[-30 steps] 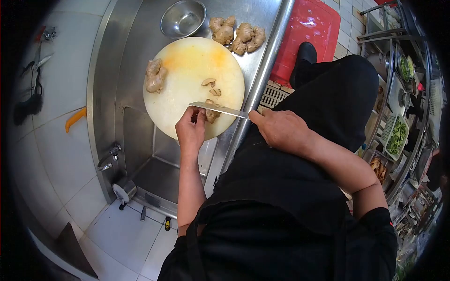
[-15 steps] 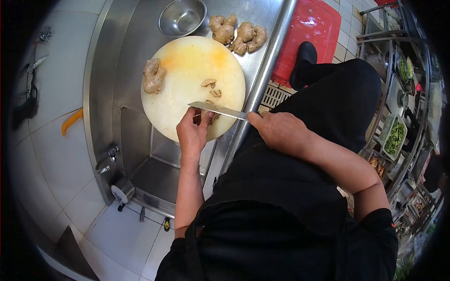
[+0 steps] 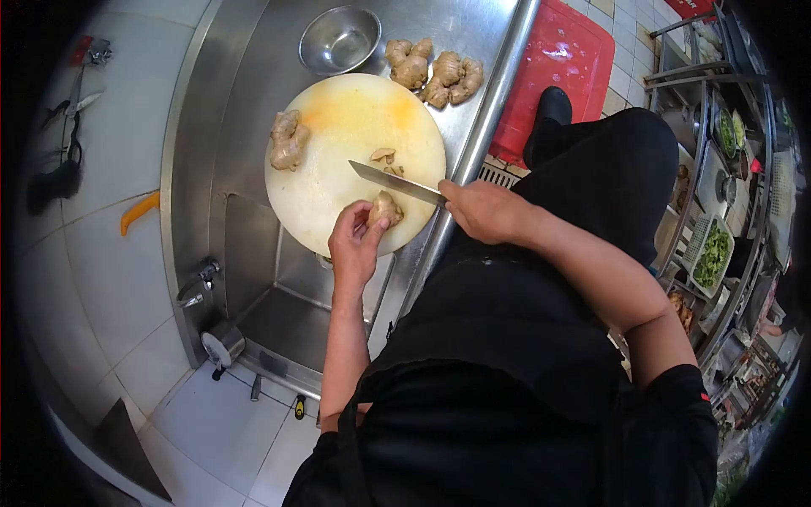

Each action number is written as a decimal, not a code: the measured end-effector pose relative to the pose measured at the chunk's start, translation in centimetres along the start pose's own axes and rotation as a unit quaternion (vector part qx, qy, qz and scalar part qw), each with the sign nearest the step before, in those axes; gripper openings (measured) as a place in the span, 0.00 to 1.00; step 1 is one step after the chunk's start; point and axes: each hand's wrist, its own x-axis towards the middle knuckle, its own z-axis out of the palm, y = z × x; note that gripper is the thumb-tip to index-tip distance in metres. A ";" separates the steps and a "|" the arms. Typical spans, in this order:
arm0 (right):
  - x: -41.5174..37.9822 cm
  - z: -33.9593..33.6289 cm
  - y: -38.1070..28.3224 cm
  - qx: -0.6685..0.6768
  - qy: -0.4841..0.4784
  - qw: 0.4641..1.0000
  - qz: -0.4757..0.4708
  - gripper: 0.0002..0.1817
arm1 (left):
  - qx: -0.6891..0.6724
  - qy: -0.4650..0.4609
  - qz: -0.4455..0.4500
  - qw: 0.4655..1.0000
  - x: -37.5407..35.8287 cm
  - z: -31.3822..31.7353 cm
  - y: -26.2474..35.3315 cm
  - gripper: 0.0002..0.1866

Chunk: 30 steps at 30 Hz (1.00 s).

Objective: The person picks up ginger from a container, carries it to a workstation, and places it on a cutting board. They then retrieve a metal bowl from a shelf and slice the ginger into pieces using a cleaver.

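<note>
My left hand (image 3: 356, 239) pinches a piece of ginger (image 3: 385, 209) near the front edge of the round cutting board (image 3: 338, 127). In my right hand (image 3: 483, 209) is the handle of a knife (image 3: 395, 182), its blade pointing left over the board, just beyond the held piece. Small ginger scraps (image 3: 383, 155) lie by the blade, partly hidden behind it. A larger ginger root (image 3: 288, 140) rests at the board's left edge.
Behind the board, a steel bowl (image 3: 340, 40) and more ginger roots (image 3: 451, 79) sit on the metal counter. A sink basin (image 3: 291, 325) opens at the near left. To the right stand a red lid-like surface (image 3: 566, 68) and shelves with a basket of greens (image 3: 712, 253).
The knife blade has lifted off the ginger piece and moved away from it, uncovering the piece. My left hand still holds the ginger, now turned more into view.
</note>
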 end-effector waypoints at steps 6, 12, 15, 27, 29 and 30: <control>-3.1 0.8 -0.3 0.003 0.070 0.997 -0.040 0.11 | -0.013 -0.009 0.079 0.997 -1.5 0.0 -0.6 0.21; -4.7 0.1 -0.9 -0.042 0.053 0.997 -0.039 0.09 | 0.071 -0.006 0.084 0.994 -1.0 -0.1 0.3 0.21; -4.6 0.9 -0.3 -0.033 0.087 0.995 -0.022 0.07 | 0.126 0.028 0.036 0.991 -0.6 0.2 1.6 0.21; -5.6 0.4 -1.9 -0.098 0.054 0.993 -0.031 0.11 | 0.150 0.045 0.036 0.987 -1.1 1.0 2.9 0.27; -5.5 0.5 -1.9 -0.108 0.056 0.992 -0.039 0.11 | 0.148 0.050 0.021 0.987 -1.0 1.1 3.1 0.27; -5.5 0.4 -1.9 -0.109 0.054 0.992 -0.039 0.11 | 0.152 0.053 0.016 0.987 -1.0 1.1 3.1 0.28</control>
